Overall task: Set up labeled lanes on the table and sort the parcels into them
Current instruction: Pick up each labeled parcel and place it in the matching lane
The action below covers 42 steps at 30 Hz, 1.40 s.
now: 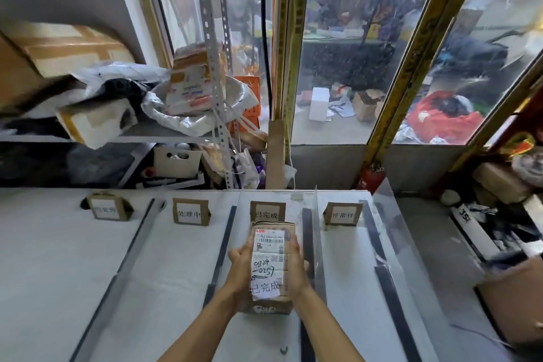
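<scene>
both hands, left hand (239,269) and right hand (296,267), clamp the parcel (271,266) over the third lane, before its sign (264,214). pushed too far, it could topple that sign; set askew, it could straddle the divider (307,232).

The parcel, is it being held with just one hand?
No, the left hand and the right hand both grip the parcel, one on each side.

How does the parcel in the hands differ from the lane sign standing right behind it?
The parcel is long, lies flat, and is held from both sides by the left hand and right hand; the lane sign is small, stands upright, untouched. The parcel also carries a barcode label. Both are brown cardboard marked 已完成.
</scene>
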### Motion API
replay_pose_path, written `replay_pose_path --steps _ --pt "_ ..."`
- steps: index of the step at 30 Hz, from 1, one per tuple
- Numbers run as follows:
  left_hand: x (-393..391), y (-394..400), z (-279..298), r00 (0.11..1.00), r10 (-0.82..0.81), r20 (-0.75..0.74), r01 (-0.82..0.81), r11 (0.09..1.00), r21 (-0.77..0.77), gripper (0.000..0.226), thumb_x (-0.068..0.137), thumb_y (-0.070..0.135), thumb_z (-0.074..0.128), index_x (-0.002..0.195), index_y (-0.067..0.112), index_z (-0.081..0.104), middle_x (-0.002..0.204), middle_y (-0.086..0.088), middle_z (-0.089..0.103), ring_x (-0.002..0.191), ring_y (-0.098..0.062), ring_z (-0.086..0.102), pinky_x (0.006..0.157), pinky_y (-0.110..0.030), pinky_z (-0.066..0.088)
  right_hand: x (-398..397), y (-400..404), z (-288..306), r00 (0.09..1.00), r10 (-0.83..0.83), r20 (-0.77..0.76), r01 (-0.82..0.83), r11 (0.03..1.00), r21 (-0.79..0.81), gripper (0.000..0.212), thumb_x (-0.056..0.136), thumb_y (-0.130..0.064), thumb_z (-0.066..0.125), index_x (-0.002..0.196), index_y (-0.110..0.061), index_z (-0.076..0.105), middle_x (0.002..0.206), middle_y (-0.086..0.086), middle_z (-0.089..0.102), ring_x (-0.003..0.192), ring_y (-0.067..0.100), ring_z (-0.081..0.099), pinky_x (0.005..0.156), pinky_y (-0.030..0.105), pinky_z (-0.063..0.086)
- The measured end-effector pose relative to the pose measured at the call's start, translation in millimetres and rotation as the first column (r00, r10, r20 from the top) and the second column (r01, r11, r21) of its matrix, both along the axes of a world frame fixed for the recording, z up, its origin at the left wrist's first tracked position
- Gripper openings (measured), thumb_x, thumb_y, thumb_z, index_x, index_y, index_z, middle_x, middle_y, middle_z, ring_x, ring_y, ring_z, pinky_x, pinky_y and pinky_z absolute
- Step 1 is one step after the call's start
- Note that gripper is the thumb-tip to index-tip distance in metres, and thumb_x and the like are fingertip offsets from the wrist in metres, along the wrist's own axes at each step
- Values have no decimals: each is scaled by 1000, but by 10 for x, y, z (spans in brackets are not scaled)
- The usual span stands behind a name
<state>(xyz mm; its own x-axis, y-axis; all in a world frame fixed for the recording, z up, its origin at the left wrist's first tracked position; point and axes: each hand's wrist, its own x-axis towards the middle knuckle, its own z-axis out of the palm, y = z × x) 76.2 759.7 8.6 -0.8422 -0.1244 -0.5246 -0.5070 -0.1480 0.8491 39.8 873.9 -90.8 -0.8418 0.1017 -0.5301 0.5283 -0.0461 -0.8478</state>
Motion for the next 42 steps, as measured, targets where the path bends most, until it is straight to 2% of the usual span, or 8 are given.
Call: replay_pose_path --steps 5,10,15,19,22,24,31,42 --pt "51 28 -73 999 -17 31 19 998 -61 50 108 42 37 134 -1 36 91 -6 55 57 -4 71 51 -20 56 250 -62 642 1000 -4 19 3 1000 13 102 55 -110 27 138 -52 38 147 4 36 136 32 44 112 59 44" --pt "82 17 0 998 -35 56 41 994 -102 42 108 42 35 129 6 29 94 -9 62 58 -6 71 51 -22 55 265 -38 764 1000 -3 9 2 998 63 86 88 -87 29 157 -37 29 158 11 26 139 36 42 113 58 43" --pt "185 -30 132 997 -41 72 48 993 -112 40 108 45 37 138 19 32 106 -2 66 84 -12 70 57 -23 56 332 -117 836 993 79 -86 -57 970 237 75 90 -79 26 157 -47 23 159 8 22 133 35 49 105 57 51" --pt "344 -153 314 997 -82 -14 78 979 -189 66 103 58 36 157 25 22 148 0 49 122 -16 54 101 -32 49 426 -273 975 977 144 -155 -59 889 453 66 103 -65 29 162 -36 19 166 1 9 146 33 30 119 56 32" --pt "546 -281 556 989 -91 -118 70 982 -175 54 107 51 32 155 28 28 137 12 43 118 -3 42 81 -6 40 542 -481 1134 958 173 -231 -33 861 507 88 91 -80 24 163 -32 14 166 -6 3 150 33 24 120 60 29" --pt "711 -431 670 971 -95 -218 50 978 -204 55 106 57 31 155 31 33 150 13 42 131 -1 40 100 -11 37 659 -686 1247 943 213 -256 -49 848 528 92 85 -85 20 163 -36 10 168 -8 -6 154 35 16 122 61 25" --pt "1564 -1561 1108 862 -47 -505 -134 940 -315 58 99 54 33 149 28 46 156 13 43 140 5 38 112 -14 30 1345 -1757 1687 809 431 -400 -126 792 597 74 103 -64 32 164 -30 9 170 1 -15 158 24 -7 127 52 8" --pt "3745 -4284 1281 803 240 -546 -512 747 -424 53 103 53 37 150 29 45 157 13 41 143 2 36 113 -10 26 3052 -4277 2157 560 694 -452 -328 687 648 67 106 -55 38 163 -30 15 170 3 -9 158 24 -9 128 52 7"
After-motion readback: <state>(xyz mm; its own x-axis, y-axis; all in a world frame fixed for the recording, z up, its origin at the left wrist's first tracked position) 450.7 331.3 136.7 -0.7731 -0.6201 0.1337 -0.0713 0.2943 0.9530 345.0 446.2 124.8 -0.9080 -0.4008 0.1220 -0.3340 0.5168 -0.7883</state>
